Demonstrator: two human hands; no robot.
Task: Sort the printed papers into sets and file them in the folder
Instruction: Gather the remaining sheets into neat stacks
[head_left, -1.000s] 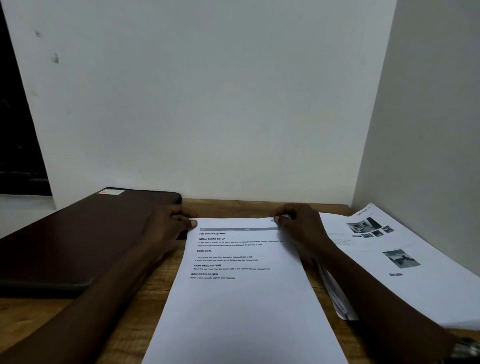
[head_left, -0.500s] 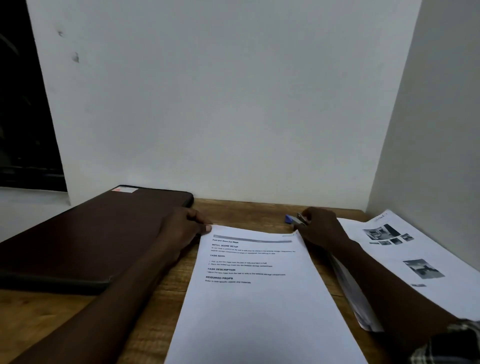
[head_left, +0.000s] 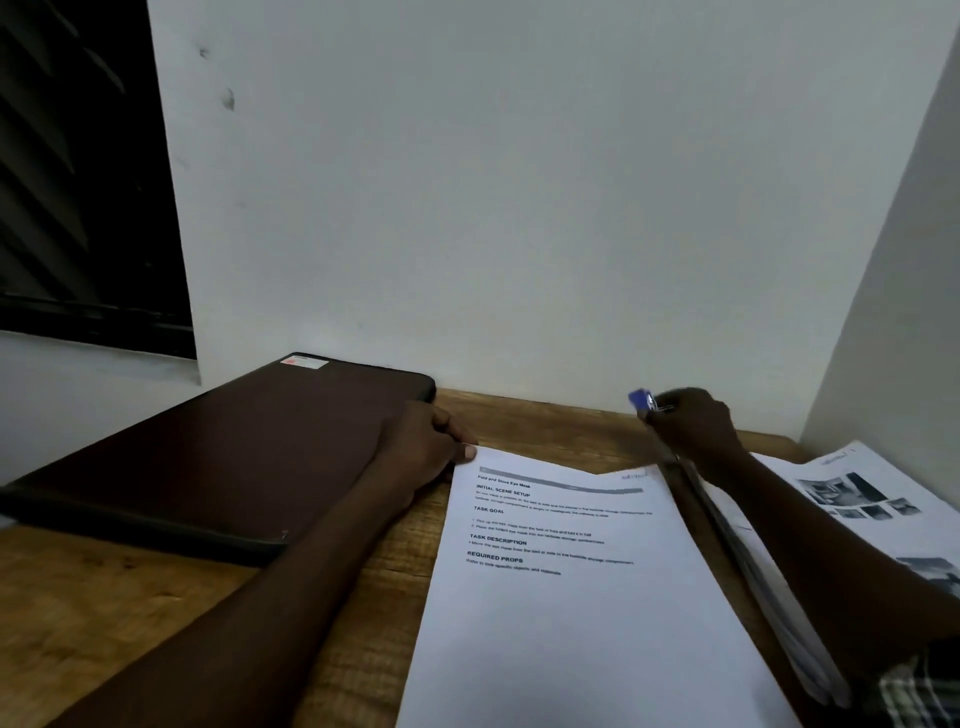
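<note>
A set of white printed papers (head_left: 587, 613) lies in front of me on the wooden desk (head_left: 104, 623), its top sheet headed with black text. My left hand (head_left: 426, 447) holds the set's top left corner, thumb on the sheet. My right hand (head_left: 693, 423) has lifted off the top right corner and grips a small blue and silver stapler (head_left: 644, 401) just above the desk. A second stack of printed papers (head_left: 862, 499) with photos lies at the right, partly under my right forearm. The dark brown folder (head_left: 234, 457) lies shut at the left.
A white wall runs along the back of the desk and another closes the right side. A dark window (head_left: 78, 182) is at the upper left. Bare wood shows between the folder and the papers.
My right hand left the top right corner of the set, took hold of the blue stapler behind it and raised it. The left hand stayed on the top left corner.
</note>
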